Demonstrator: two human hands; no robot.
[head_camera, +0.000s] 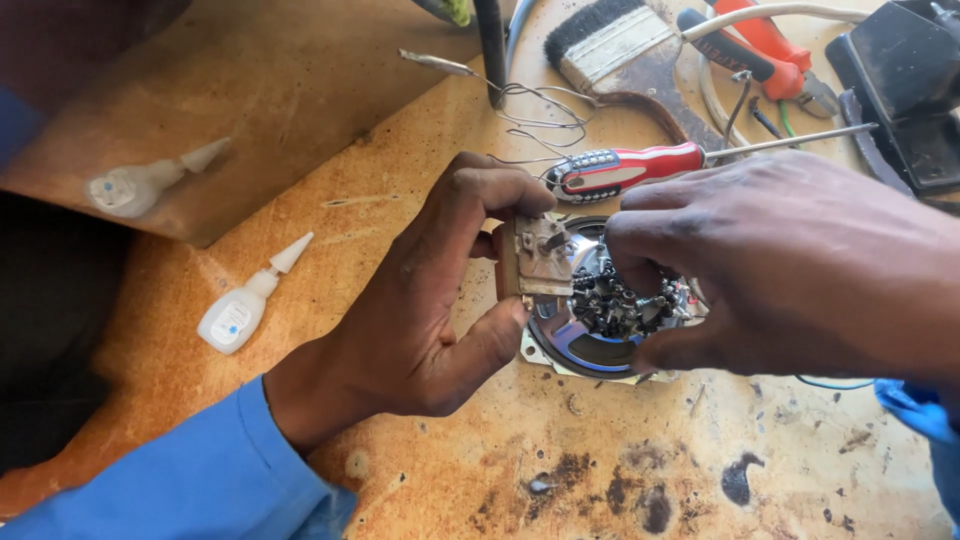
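Your left hand (420, 300) pinches a small dirty rectangular component (538, 258) between thumb and fingers (500, 190), holding it upright over the rim of a round metal speaker (575, 345) lying on the stained wooden table (560, 460). Your right hand (790, 260) curls over a cluster of small dark screws (620, 305) stuck to the speaker, its fingertips closed among them. Just behind lie a red-handled screwdriver (625, 168), a paintbrush (620, 45), and, well to the left, a white glue bottle (245, 305).
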